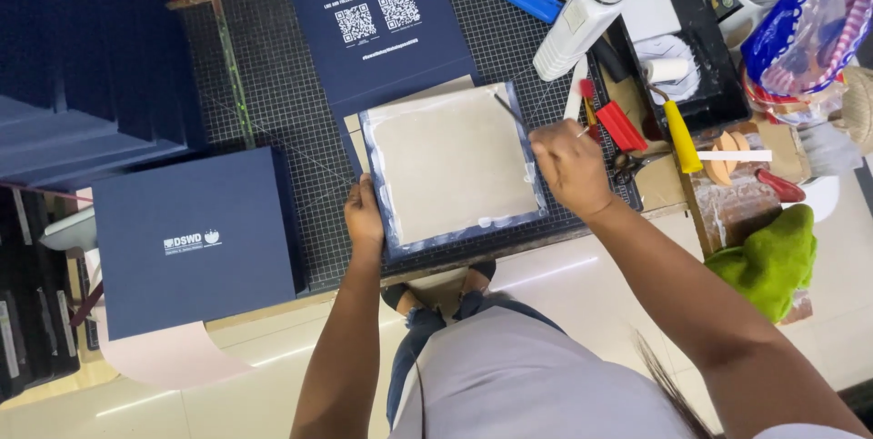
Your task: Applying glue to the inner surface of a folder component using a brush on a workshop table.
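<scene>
A square grey board (pixel 450 161) lies on a navy blue sheet whose border (pixel 464 232) is smeared with white glue. My left hand (pixel 364 218) presses on the sheet's left edge. My right hand (pixel 569 164) is closed on a thin brush (pixel 509 111) whose tip reaches over the board's upper right corner. The piece rests on a black gridded cutting mat (pixel 273 102).
A navy box (pixel 191 239) sits at the left, a navy printed cover (pixel 382 25) at the back. To the right lie a white glue bottle (pixel 582 20), a black tray with a yellow-handled roller (pixel 680 134), red tools (pixel 620 125), scissors and a green cloth (pixel 773 262).
</scene>
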